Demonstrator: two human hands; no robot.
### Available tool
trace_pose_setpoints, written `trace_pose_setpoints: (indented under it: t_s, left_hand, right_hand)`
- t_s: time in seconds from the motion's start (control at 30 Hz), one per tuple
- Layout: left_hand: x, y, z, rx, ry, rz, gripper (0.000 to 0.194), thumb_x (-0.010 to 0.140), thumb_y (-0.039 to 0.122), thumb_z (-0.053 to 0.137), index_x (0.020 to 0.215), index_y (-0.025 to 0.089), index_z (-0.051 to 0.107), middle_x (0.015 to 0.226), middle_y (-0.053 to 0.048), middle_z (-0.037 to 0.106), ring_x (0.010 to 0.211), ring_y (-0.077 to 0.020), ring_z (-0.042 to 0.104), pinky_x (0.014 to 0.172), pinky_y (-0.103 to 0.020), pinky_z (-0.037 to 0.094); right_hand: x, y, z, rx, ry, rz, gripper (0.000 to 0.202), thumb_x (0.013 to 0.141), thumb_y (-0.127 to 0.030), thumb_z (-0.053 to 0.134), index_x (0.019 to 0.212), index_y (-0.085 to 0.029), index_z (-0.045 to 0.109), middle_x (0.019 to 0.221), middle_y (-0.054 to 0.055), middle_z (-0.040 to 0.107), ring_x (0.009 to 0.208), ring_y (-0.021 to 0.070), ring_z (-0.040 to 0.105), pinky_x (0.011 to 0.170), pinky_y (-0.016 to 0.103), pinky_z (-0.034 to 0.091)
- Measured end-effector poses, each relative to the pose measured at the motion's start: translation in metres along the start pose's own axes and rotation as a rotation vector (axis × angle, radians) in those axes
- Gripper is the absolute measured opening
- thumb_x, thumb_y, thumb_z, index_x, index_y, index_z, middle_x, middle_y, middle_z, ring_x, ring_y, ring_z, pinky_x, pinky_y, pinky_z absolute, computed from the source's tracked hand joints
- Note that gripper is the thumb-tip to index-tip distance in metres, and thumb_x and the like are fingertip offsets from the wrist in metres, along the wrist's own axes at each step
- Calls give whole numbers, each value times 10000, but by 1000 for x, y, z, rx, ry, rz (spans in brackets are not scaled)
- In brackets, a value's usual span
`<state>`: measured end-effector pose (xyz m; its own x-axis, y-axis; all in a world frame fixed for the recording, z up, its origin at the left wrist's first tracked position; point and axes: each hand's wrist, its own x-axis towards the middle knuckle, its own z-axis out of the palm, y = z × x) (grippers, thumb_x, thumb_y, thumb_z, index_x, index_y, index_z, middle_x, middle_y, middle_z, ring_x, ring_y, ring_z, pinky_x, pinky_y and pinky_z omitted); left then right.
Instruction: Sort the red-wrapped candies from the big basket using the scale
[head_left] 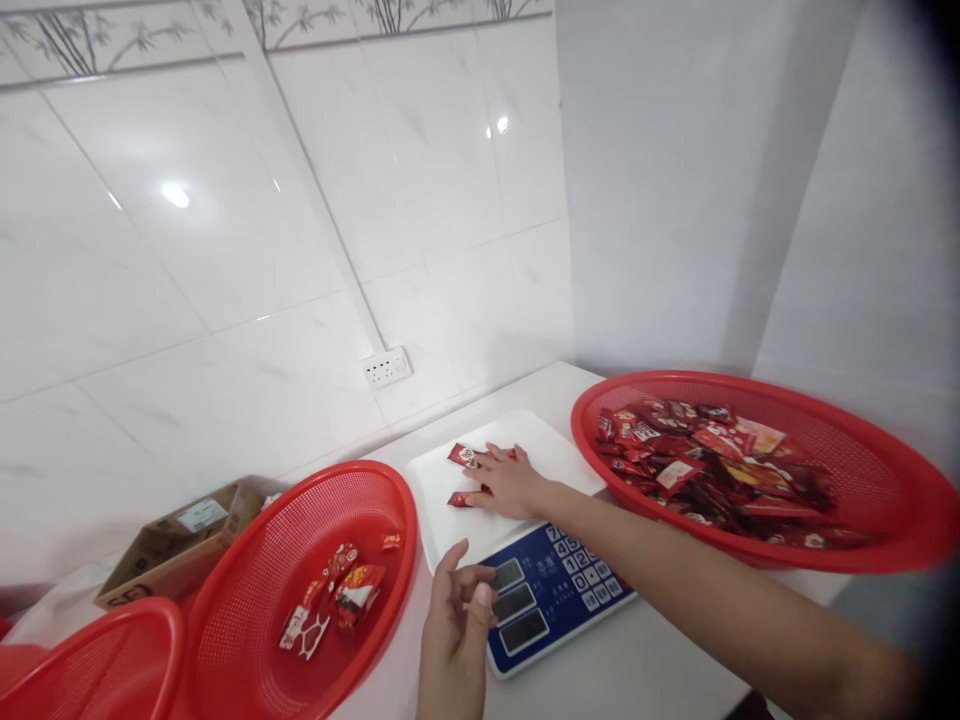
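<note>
At the left, one red basket is cut by the edge of the view, and a cardboard box lies just beyond it on the far side. Next comes the middle basket, with a few loose packets inside. To the right of it, the left hand is raised near the near-left corner of the scale, with loosely bent fingers and an open palm, and I see nothing held in it. On the white plate of the scale lie small red packets, partly covered by the right hand. This hand is about half open, its fingers spread over them; I cannot tell if it has closed on any

The step in hand seems to be handling these packets on the plate. From this pose, a lift would call for gathering the fingers and thumb around them. The far-left packet has its long axis from left-far to right-near, with one end pointing to the left; the near one lies almost left to right, its right end hidden. At the far right, the large basket holds a big heap of red and dark wrappers
</note>
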<state>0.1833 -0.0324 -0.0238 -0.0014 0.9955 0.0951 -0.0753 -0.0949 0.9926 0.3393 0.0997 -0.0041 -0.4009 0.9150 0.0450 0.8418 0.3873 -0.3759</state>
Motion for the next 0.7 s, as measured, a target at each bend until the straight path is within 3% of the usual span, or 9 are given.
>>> trace_pose_setpoints:
  t_s: [0.1,0.23,0.33,0.4,0.47,0.6,0.7]
  left_hand:
    - [1,0,-3,-13,14,-13,537,720,497,617,1147,189,509,857,-68,647,727,-161,586,624,-272,475]
    - [2,-1,-6,-20,17,-23,562,715,498,622,1160,185,482,823,-58,656,685,-154,595,616,-271,477]
    - [2,-1,-9,-24,30,-28,565,699,496,639,1145,188,482,800,-46,662,650,-147,597,599,-264,479]
    - [3,-1,-10,-25,40,-36,573,676,505,655,1126,191,488,783,-40,667,637,-147,598,587,-259,484]
    - [5,-3,-9,-22,40,-45,588,663,510,663,1123,193,481,769,-36,672,627,-147,599,580,-253,490]
    - [10,-7,1,-6,-4,-56,620,653,524,666,1139,190,477,761,-31,673,624,-146,603,580,-247,494]
    - [11,-7,14,-9,-54,-70,629,652,536,660,1146,192,479,765,-33,675,638,-151,613,593,-249,497]
  right_hand:
    - [3,3,-7,14,-3,-48,604,825,-624,323,1291,-271,475,1406,77,397,1337,349,175,1013,633,52]
    - [-13,14,-28,46,49,-40,595,841,-582,337,1345,-272,397,1411,57,391,1347,314,172,1045,574,124]
    - [-43,43,-52,48,127,30,586,859,-498,356,1365,-203,370,1427,72,362,1355,262,173,1075,452,193]
    - [-72,71,-68,21,172,117,595,822,-459,445,1355,-199,390,1401,79,403,1325,265,264,1069,424,235]
    - [-105,101,-79,-23,124,213,621,744,-389,560,1322,-192,447,1362,106,450,1257,290,383,1037,417,298]
    - [-162,143,-73,-56,-124,430,780,572,-334,704,1310,-253,465,1394,106,407,1193,358,449,958,461,379]
    - [-179,156,-55,-93,-96,455,736,567,-213,671,1277,-296,494,1416,106,371,1080,357,545,849,466,444]
